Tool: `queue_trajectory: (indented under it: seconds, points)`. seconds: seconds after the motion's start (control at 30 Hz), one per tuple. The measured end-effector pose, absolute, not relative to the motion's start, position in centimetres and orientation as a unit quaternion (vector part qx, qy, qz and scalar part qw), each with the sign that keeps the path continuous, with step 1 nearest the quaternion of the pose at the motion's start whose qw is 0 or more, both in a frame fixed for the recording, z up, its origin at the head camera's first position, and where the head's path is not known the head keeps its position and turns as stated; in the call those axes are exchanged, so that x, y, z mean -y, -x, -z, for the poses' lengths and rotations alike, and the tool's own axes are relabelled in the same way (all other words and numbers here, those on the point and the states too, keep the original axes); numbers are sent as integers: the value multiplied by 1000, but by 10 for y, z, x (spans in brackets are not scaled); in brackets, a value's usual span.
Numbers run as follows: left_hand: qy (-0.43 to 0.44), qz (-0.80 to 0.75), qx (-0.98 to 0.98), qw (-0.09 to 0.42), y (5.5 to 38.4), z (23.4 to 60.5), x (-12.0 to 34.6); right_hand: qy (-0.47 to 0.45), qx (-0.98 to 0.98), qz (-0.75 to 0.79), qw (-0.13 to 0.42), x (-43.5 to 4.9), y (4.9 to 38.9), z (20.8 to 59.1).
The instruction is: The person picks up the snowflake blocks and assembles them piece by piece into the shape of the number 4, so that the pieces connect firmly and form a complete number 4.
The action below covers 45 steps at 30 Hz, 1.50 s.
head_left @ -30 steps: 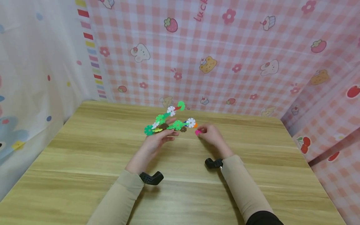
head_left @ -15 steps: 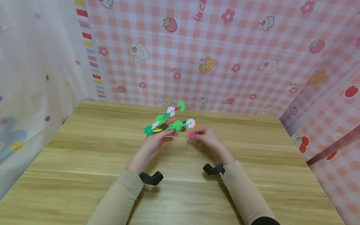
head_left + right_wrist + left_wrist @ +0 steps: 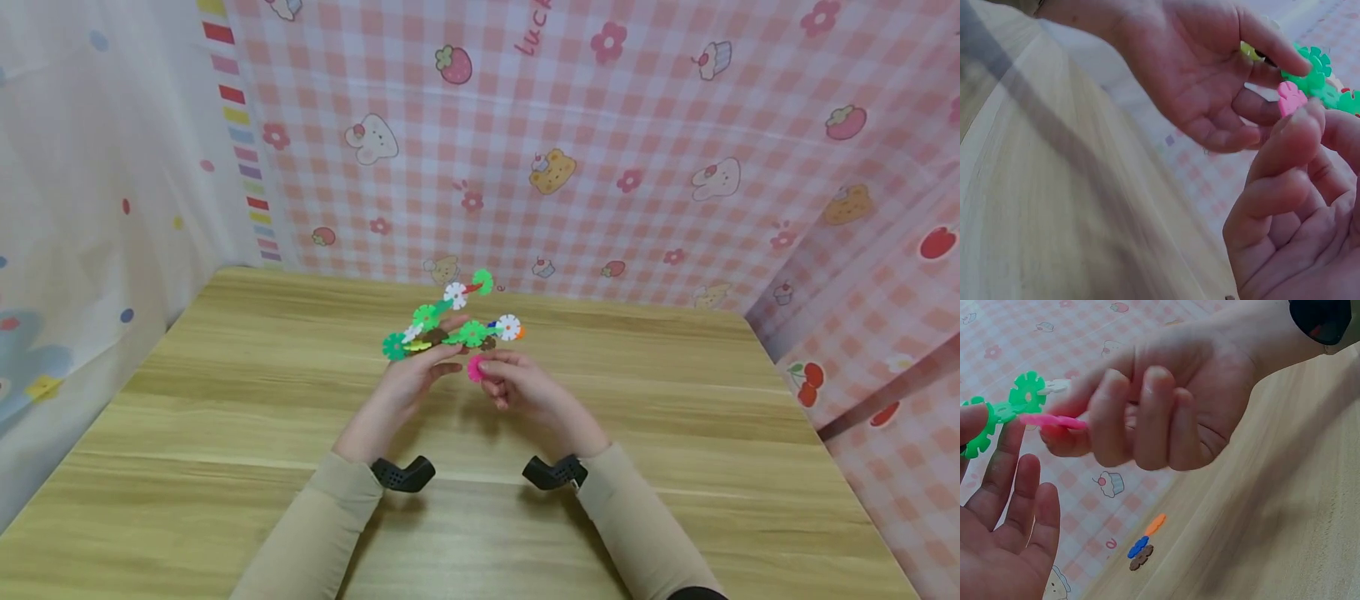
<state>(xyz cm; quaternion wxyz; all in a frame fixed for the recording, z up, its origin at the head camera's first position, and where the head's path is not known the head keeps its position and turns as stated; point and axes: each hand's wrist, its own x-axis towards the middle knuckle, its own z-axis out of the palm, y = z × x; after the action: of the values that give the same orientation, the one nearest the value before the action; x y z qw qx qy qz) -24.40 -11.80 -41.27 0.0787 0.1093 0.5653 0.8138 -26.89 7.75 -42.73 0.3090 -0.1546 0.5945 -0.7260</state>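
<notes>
My left hand (image 3: 405, 385) pinches a chain of interlocking snowflake discs (image 3: 426, 317), mostly green and white with red, yellow and dark brown pieces. The chain bends into two arms that reach away to the right. Between the thumb and index finger of my right hand (image 3: 525, 388) is a pink snowflake disc (image 3: 476, 368). In the left wrist view this pink disc (image 3: 1063, 420) is edge-on, its tip right at a green disc (image 3: 1027, 392) of the chain. The right wrist view has the pink disc (image 3: 1291, 98) overlapping the green pieces (image 3: 1317, 72) beside my left thumb.
Loose orange (image 3: 1156, 524), blue (image 3: 1137, 547) and brown (image 3: 1142, 557) discs lie on the wooden table (image 3: 480, 533), beyond the hands and partly behind the chain in the head view. A pink checked cloth (image 3: 495, 125) hangs along the table's back edge.
My right hand has moved left and toward me, carrying the pink disc from beside the loose discs to near my left hand. The left hand and chain have stayed nearly still.
</notes>
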Motion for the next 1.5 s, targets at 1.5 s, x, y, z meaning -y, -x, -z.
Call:
queue_trajectory:
  seconds: [1.5]
  points:
    - [-172, -816, -544, 94, 243, 419, 122, 192, -444, 802, 350, -71, 266, 424]
